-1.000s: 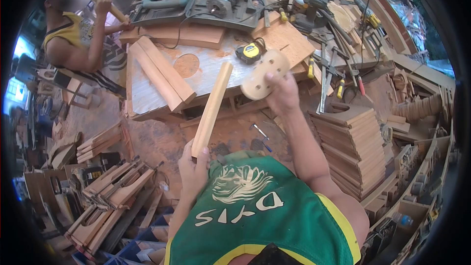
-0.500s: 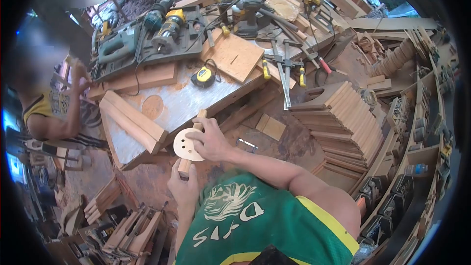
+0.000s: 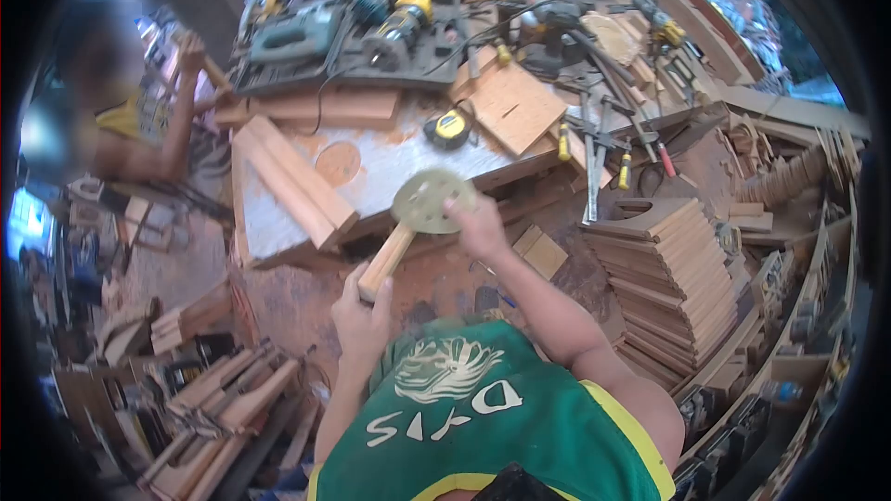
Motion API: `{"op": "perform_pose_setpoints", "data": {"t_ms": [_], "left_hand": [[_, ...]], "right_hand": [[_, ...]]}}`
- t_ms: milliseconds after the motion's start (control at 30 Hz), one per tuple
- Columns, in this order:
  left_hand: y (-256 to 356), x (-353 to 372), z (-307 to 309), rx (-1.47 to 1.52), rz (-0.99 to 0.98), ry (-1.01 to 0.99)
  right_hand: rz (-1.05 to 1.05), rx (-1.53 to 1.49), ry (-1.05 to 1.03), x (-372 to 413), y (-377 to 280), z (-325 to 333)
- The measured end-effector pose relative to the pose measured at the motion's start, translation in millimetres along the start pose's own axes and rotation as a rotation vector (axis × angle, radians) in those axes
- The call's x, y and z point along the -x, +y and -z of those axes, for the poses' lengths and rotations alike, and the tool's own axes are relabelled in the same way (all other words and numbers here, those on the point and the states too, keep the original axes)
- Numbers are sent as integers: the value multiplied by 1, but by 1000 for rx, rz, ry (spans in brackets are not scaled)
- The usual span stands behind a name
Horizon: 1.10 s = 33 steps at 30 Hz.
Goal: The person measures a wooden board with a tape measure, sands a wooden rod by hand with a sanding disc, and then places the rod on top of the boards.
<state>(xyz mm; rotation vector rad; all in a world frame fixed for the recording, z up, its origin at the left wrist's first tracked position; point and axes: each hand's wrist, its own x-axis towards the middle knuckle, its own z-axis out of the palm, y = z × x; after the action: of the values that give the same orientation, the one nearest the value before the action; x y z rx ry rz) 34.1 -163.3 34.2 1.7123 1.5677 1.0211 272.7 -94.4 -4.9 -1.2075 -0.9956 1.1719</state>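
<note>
Lifted since the earlier frame, the perforated disc (image 3: 425, 201) now covers the upper end of the wooden bar (image 3: 385, 262), in front of the desk (image 3: 390, 162) edge. The right hand (image 3: 481, 230) pinches the disc's rim with its fingers. The left hand (image 3: 362, 320) wraps its fingers around the bar's lower end. A yellow tape measure (image 3: 449, 128) lies on the desk beyond.

The only legible writing is on the green shirt (image 3: 538, 436), just below the left hand (image 3: 364, 320). Four large white capitals run across the view as S, I, Y, D, the third uncertain. A white leafy emblem (image 3: 445, 366) sits between them and the left hand. Well above the left hand, the yellow tape measure (image 3: 448, 127) has a label too small to read.
</note>
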Motion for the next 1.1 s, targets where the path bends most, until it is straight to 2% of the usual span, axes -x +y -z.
{"op": "perform_pose_setpoints", "data": {"t_ms": [33, 100, 167, 267, 333, 367, 400, 500, 567, 600, 700, 733, 767, 833, 900, 933, 1033, 1067, 1100], "left_hand": [[2, 1, 1, 0, 9, 2], [11, -1, 0, 6, 10, -5], [18, 1, 3, 9, 6, -34], [19, 1, -1, 18, -39, -1], [14, 3, -5, 1, -113, 80], [15, 2, -6, -20, -73, 57], [17, -3, -7, -40, -35, 34], [10, -9, -12, -54, 2, -29], [2, -11, -13, -40, 26, -78], [-1, -9, -10, -32, 54, -101], [8, -5, -8, -114, 153, -136], [13, -1, -7, -160, 191, -148], [12, -2, -11, -140, 171, -102], [12, -7, -17, -105, 128, -17], [15, -18, -14, -100, 97, -44], [17, -20, -11, -101, 89, -59], [25, -21, -12, -234, 106, -78], [25, -20, -14, -207, 133, -59], [25, -18, -14, -183, 162, -45]], "right_hand": [[-151, -181, 86, -2, -13, 0], [-152, -371, 12, -13, 12, 11], [-162, -376, -4, -7, 11, 5], [-111, -187, 117, 1, -8, 4], [109, 38, 129, 6, -24, 6], [219, 147, 131, 7, -27, 7], [430, 344, 100, 5, -18, 7], [947, 554, -250, 3, 10, -10], [874, 698, -431, 40, 8, -40], [862, 598, -435, 44, 13, -43], [755, 766, -439, -13, 44, -18], [807, 670, -312, -42, 71, -2], [792, 792, -235, -58, 79, 7], [743, 715, -291, -30, 52, -16], [823, 573, -399, 16, 25, -35], [915, 575, -510, 15, 19, -30], [689, 640, -349, -67, 89, 15], [702, 829, -234, -69, 73, 18], [743, 765, -258, -53, 61, 9]]}}
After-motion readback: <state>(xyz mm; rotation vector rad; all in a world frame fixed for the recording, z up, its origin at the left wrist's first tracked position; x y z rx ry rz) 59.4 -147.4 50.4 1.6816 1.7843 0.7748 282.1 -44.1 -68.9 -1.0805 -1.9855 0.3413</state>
